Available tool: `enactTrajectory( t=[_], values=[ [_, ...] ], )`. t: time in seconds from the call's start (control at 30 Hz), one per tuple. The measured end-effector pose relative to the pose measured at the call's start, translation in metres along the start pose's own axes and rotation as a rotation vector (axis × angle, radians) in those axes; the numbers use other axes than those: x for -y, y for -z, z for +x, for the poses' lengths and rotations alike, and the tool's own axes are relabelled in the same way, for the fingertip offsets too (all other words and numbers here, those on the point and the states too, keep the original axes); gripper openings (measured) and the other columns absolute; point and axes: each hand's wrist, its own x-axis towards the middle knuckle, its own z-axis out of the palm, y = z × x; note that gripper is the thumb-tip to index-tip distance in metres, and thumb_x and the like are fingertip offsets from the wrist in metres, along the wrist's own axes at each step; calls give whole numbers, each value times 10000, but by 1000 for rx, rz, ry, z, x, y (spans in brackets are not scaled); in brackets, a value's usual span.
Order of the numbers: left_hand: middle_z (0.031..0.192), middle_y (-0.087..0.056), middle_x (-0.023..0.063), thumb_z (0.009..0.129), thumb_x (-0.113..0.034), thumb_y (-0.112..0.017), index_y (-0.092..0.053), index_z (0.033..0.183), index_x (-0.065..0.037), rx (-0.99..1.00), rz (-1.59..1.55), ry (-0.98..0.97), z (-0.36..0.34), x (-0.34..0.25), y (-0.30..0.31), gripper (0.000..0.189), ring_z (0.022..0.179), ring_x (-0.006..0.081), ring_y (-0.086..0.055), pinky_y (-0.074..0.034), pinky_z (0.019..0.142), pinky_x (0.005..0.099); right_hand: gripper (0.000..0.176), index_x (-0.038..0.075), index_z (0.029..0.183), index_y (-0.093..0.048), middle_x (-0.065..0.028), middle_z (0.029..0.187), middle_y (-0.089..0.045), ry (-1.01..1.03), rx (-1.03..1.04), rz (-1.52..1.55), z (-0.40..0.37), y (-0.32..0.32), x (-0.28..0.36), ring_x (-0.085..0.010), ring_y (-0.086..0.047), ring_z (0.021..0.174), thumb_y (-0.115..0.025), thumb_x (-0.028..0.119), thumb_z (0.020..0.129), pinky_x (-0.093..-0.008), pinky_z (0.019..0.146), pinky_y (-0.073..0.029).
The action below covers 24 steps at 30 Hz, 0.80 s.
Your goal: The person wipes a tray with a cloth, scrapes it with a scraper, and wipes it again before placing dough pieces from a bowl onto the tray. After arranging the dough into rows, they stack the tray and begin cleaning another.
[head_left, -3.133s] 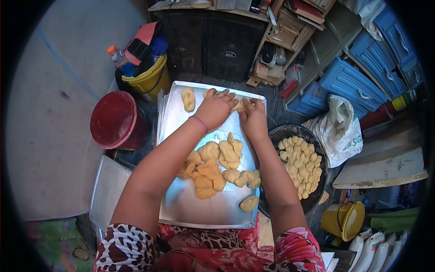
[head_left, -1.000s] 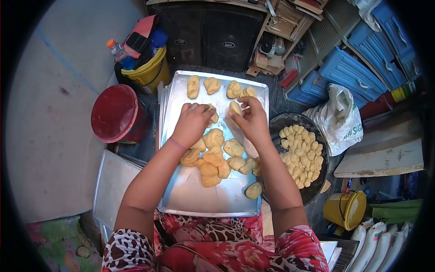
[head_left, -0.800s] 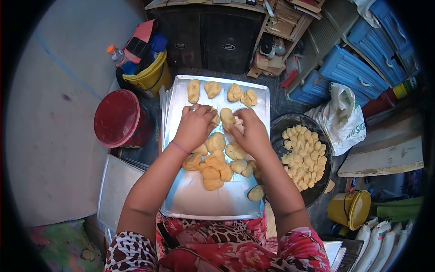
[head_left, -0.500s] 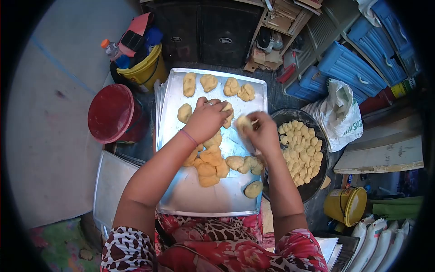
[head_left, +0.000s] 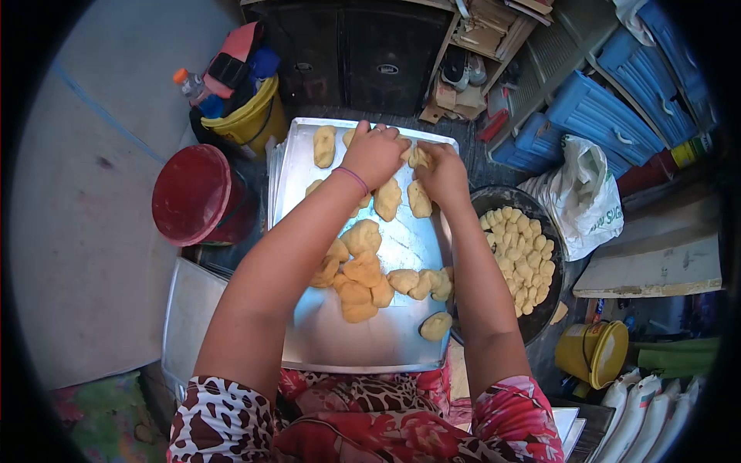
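Observation:
A silver baking tray (head_left: 363, 347) lies in front of me with several lumps of yellow dough on it. At its far edge my left hand (head_left: 375, 157) is closed over a dough lump in the back row, its fingers curled and partly hiding it. Just right of it, my right hand (head_left: 444, 174) has its fingers around the piece of dough (head_left: 419, 157) at the row's right end. Below the hands lie two separate lumps, one longer (head_left: 387, 199) and one near my right wrist (head_left: 419, 199). A pile of more orange dough (head_left: 360, 282) sits mid-tray.
A round black pan (head_left: 554, 297) with several small dough balls stands to the right. Left of the tray are a red-lidded bucket (head_left: 189, 193) and a yellow bucket (head_left: 258, 116). A white sack (head_left: 583, 201) and blue drawers (head_left: 602, 119) stand at the right.
Both hands have moved away from me to the tray's back row. The dough lump my right hand held in the air now appears to lie on the tray in the second row.

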Motion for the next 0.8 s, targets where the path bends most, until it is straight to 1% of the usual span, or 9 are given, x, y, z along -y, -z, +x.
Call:
enactTrajectory(
  t=[0.1,0.17,0.23,0.3,0.37,0.43,0.63,0.73,0.8],
  values=[
    [1034,-641,54,789,-231,-625,-674,1081,-151,-10,79,81,0,4,-2,306,1012,219,-564,-338,879,405,520,105,1206,-616,-167,1106,-584,-64,35,72,-3,-1,-6,-365,-569,1037,-724,133,698,-405,874,-476],
    [1035,-635,63,789,-225,-630,-671,1079,-133,-42,62,76,-7,7,-7,307,1015,232,-559,-339,880,416,523,92,1200,-605,-183,1111,-556,53,-115,57,-11,0,-2,-362,-569,1022,-717,111,689,-400,870,-475],
    [1022,-626,76,785,-211,-637,-666,1080,-113,-472,-15,-40,-22,8,-6,311,1010,249,-554,-341,882,428,520,82,1198,-593,-187,1104,-545,75,-128,24,-24,16,8,-363,-568,1013,-717,109,695,-398,870,-472],
    [1025,-620,85,782,-209,-643,-663,1087,-112,-353,-73,55,-49,8,15,321,1009,258,-553,-343,880,427,517,72,1197,-581,-192,1096,-534,100,-144,-6,-39,30,18,-364,-566,1005,-718,107,700,-396,869,-470],
    [1029,-614,94,778,-206,-649,-660,1095,-110,-222,-135,133,-80,3,39,332,1008,267,-552,-346,877,425,512,60,1199,-558,-184,1060,-533,-30,107,193,-57,41,24,-371,-563,987,-718,111,715,-400,867,-467],
    [971,-623,80,769,-188,-651,-658,1110,-119,62,-157,249,-107,-2,51,348,1000,264,-550,-350,863,399,497,62,1195,-569,-181,1062,-538,-10,129,198,-69,36,31,-373,-562,990,-714,111,722,-399,862,-468],
    [893,-652,36,745,-132,-653,-656,1120,-127,-134,-25,166,-115,-1,28,376,982,243,-547,-357,835,383,434,27,1133,-595,-171,1011,-568,-48,89,6,-78,28,52,-361,-583,928,-712,113,725,-407,817,-481],
    [990,-641,57,765,-143,-654,-644,1127,-112,-166,-127,230,-125,-13,48,364,1003,249,-540,-357,860,396,387,43,1100,-602,-163,992,-571,99,46,38,-85,33,66,-361,-586,902,-703,131,737,-414,795,-484],
    [1029,-613,92,793,-154,-651,-640,1097,-75,-171,-203,278,-141,-21,57,314,989,278,-550,-394,852,412,330,53,1044,-606,-152,966,-576,89,158,217,-94,22,78,-354,-587,900,-690,175,749,-421,776,-483]
  ],
)
